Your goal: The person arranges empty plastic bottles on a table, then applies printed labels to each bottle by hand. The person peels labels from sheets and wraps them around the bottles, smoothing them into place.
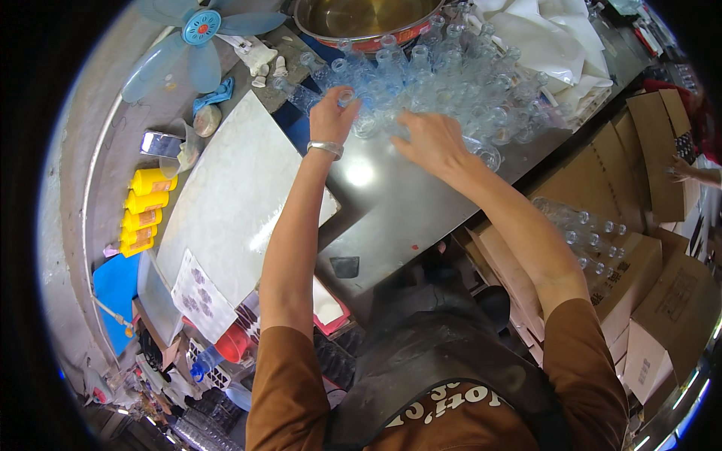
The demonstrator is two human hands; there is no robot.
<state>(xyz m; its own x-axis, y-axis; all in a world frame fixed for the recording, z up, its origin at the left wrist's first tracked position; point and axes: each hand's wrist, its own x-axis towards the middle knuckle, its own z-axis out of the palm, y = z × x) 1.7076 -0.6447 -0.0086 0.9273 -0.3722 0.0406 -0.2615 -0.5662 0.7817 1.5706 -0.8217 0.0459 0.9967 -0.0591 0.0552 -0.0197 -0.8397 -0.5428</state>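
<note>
A crowd of clear glass bottles (pixel 451 83) stands on the far part of the shiny metal table, most of them upright with their necks up. My left hand (pixel 331 119), with a silver bangle at the wrist, is at the left front edge of the crowd. Its thumb and fingers close round the mouth of a glass bottle (pixel 345 97). My right hand (pixel 438 144) hovers at the front of the group, thumb and forefinger apart, with nothing visible between them. Beside its wrist, a glass bottle (pixel 489 156) lies with its round end toward me.
Left of the metal table (pixel 391 225) lies a white board (pixel 226 165). A large metal basin (pixel 367 34) stands at the back, near a blue fan (pixel 201 28). Yellow bottles (pixel 147 201) line the left. Cardboard boxes (pixel 654 316) and another person's hand (pixel 681 169) are at right.
</note>
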